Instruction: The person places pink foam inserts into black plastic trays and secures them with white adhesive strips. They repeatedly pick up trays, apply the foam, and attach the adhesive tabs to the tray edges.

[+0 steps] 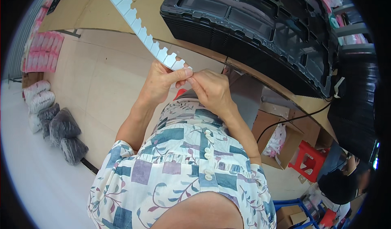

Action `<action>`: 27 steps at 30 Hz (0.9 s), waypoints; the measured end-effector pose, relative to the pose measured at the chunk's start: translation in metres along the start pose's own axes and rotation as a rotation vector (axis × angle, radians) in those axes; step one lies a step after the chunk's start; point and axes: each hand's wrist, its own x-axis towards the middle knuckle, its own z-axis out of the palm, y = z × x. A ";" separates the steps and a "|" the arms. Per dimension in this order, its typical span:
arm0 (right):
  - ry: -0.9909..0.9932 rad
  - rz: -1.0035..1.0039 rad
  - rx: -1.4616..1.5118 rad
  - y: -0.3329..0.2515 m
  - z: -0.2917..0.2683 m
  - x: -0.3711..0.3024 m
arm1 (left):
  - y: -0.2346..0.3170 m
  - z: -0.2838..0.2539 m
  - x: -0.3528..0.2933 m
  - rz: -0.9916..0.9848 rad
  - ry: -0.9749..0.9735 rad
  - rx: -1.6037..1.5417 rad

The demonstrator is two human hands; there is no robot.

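Observation:
A long pale-blue strip with a row of notched tabs (140,31) runs from the far left down to my hands. My left hand (159,82) is closed round its near end, the thumb lying on top of the last tabs. Right beside it, my right hand (212,88) is curled with its thumb and forefinger pinched at the strip's tip. The fingers hide what exactly lies in that pinch. Both hands are in front of my body, just short of the table edge.
A brown table (93,15) carries a tall stack of black plastic trays (228,21). Below at right are a cardboard box (291,143), a red stool (310,160) and a black cable (295,118). Filled bags (65,127) lie at left. Another person (338,186) is at lower right.

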 end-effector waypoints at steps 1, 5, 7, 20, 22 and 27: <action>0.055 -0.150 -0.141 0.001 0.001 -0.002 | 0.000 0.004 -0.001 -0.010 0.019 -0.061; 0.095 -0.134 -0.074 -0.010 -0.016 -0.019 | 0.010 0.005 0.001 0.004 0.036 -0.185; 0.090 0.096 0.109 -0.003 -0.039 -0.061 | 0.016 -0.008 0.001 0.009 0.008 -0.110; -0.197 1.208 -0.665 -0.024 -0.065 -0.390 | -0.110 -0.046 0.034 -0.257 -0.374 0.943; -0.398 1.346 -0.817 -0.015 -0.080 -0.442 | -0.140 -0.043 0.046 0.000 -0.471 1.094; -0.576 1.665 -0.967 -0.011 -0.128 -0.511 | -0.138 -0.008 0.069 0.119 -0.692 1.142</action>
